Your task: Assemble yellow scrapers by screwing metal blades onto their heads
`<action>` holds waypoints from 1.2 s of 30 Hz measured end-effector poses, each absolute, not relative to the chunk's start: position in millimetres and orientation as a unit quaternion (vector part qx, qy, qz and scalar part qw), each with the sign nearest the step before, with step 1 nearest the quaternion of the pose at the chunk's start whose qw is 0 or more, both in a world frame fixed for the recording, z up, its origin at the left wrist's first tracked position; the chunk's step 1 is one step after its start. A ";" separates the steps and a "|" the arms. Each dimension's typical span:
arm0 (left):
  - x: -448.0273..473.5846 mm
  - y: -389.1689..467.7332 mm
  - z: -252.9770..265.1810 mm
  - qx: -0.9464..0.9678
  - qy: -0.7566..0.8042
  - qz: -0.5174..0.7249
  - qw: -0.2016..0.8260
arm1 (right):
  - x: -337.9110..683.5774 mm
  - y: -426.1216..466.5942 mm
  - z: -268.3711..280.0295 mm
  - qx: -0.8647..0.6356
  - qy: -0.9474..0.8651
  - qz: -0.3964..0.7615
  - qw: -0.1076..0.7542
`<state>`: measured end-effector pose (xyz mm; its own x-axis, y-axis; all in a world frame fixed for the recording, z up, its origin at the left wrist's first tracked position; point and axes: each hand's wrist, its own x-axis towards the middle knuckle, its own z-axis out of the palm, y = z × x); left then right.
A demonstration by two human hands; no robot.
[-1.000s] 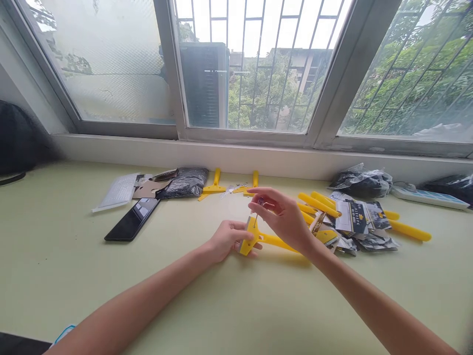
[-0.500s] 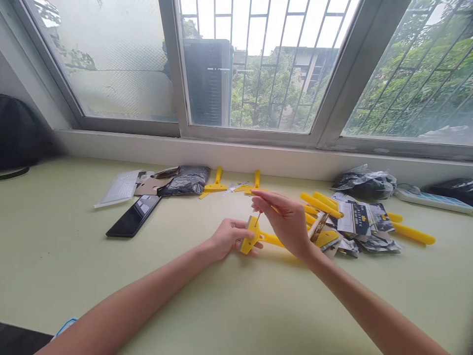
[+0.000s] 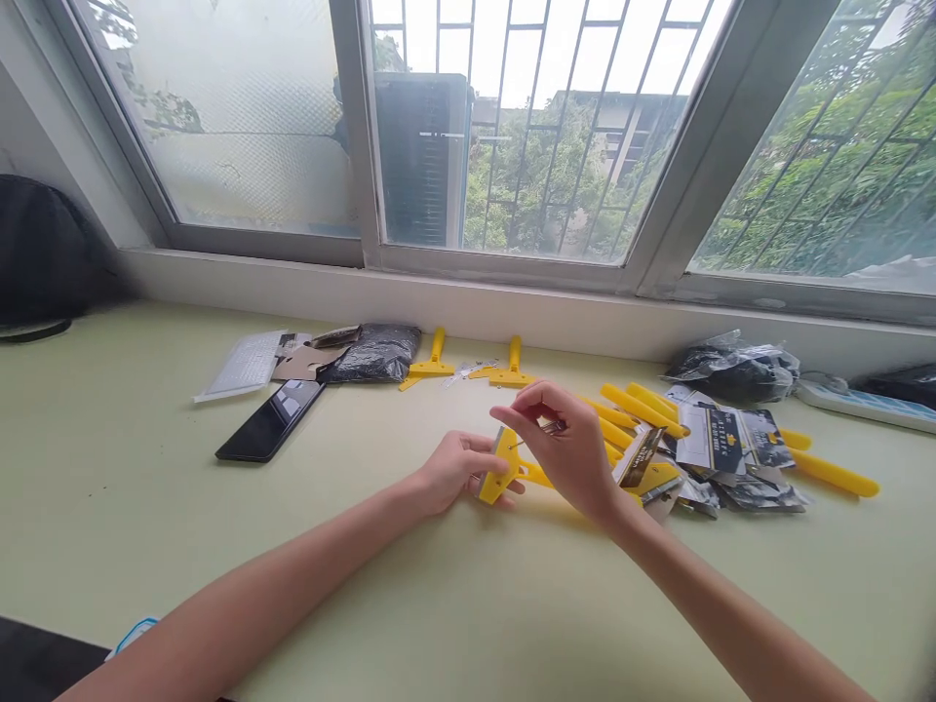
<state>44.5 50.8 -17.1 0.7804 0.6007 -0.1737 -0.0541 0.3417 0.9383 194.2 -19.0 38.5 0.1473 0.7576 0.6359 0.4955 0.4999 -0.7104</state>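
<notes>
My left hand is closed around the head of a yellow scraper, thumb on its flat face. The scraper is held just above the table, its metal blade edge toward the left and its handle running right beneath my other hand. My right hand is curled above it, gripping a small screwdriver, mostly hidden by the fingers. Its thin shaft slants down to the scraper's head; whether the tip sits in the screw, I cannot tell.
Right of my hands lies a pile of yellow scrapers with printed cards. At the back are two more scrapers, small loose parts and a black plastic bag. A phone lies on the left, below the window.
My right fingers have curled inward, and the screwdriver has tipped from steep to a flatter slant toward the right. My left hand keeps its hold on the scraper. The view has shifted slightly.
</notes>
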 end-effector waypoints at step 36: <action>45.8 49.3 -20.4 0.551 0.234 0.246 0.762 | 177.4 -35.2 -0.7 -0.510 -0.647 -0.038 0.565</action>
<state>45.8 49.3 -20.4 0.7689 0.6335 -0.0863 -0.1170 0.2721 0.9551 177.4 -35.2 -0.7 0.1594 0.6178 0.7700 0.7026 0.4769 -0.5281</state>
